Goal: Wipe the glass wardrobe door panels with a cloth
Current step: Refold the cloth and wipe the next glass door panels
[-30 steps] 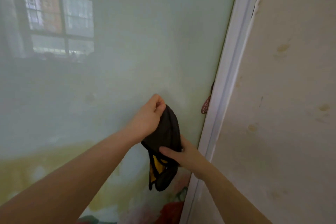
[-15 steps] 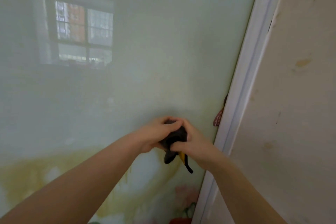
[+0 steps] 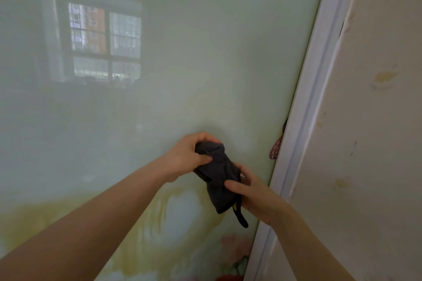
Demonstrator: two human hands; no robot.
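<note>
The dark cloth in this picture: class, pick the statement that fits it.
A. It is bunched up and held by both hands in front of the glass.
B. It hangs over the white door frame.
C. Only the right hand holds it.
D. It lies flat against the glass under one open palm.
A: the cloth is crumpled, with the left hand gripping its top and the right hand holding its lower end, in front of the glass panel.
</note>
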